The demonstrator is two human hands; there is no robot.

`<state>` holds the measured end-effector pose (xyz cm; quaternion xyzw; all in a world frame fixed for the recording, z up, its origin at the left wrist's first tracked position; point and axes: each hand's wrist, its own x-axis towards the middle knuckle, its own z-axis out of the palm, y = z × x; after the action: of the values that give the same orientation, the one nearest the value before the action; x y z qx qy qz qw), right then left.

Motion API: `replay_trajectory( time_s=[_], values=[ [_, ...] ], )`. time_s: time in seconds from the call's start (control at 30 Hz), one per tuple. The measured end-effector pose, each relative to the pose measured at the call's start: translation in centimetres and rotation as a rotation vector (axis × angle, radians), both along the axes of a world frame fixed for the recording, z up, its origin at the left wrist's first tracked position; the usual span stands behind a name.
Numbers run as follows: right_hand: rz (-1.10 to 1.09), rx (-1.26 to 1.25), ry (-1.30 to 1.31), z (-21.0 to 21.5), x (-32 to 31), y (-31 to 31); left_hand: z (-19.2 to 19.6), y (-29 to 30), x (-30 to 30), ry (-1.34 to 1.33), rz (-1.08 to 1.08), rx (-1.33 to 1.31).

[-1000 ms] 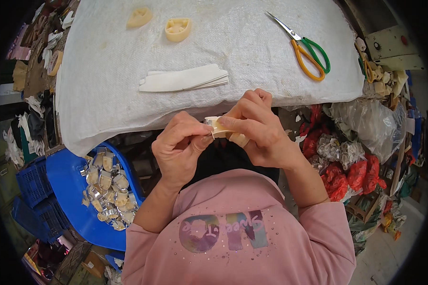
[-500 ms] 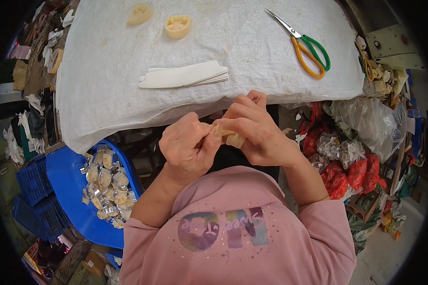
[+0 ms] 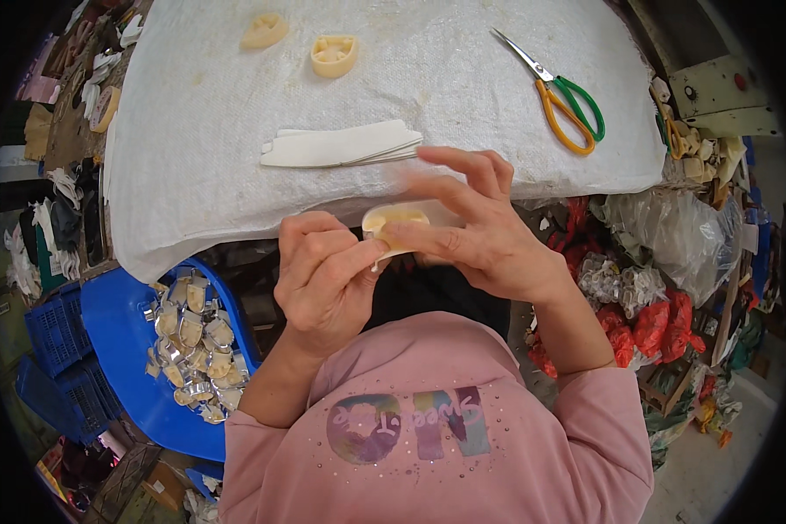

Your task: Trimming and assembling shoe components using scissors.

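In front of my chest I hold a cream, D-shaped hollow piece (image 3: 400, 215) with a pale band round its rim. My left hand (image 3: 323, 278) is closed, its thumb and fingers pinching the piece's left side. My right hand (image 3: 489, 223) has its fingers stretched apart, partly blurred, and its thumb lies against the piece. On the table ahead rests a stack of white strips (image 3: 341, 146), just past my right fingertips. Two similar cream pieces, one upright (image 3: 334, 57) and one tilted (image 3: 265, 31), sit farther back.
Scissors (image 3: 550, 87) with green and orange handles lie at the table's right on a white woven sheet (image 3: 201, 192). A blue stool-like seat (image 3: 131, 349) at my left bears several silver-and-cream pieces (image 3: 196, 336). Plastic bags (image 3: 672, 231) and red bundles (image 3: 659, 327) crowd the right.
My right fingers have opened and spread upward. The piece has turned so its hollow face shows. My left hand has shifted slightly left and still pinches it.
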<state>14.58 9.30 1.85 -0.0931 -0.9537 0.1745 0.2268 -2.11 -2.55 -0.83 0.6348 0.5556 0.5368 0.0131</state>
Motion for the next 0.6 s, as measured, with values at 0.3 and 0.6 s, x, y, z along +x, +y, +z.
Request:
replay_trajectory(
  time_s=[0.3, 0.6],
  values=[
    [-0.331, -1.139, 0.618, -4.0, 1.2, -3.8, -0.1, 0.4, -0.5, -0.059, 0.032, 0.097],
    [-0.349, -1.493, 0.74, -3.5, 0.9, -5.8, -0.1, 0.5, 0.9, 0.043, -0.27, 0.065]
  ],
)
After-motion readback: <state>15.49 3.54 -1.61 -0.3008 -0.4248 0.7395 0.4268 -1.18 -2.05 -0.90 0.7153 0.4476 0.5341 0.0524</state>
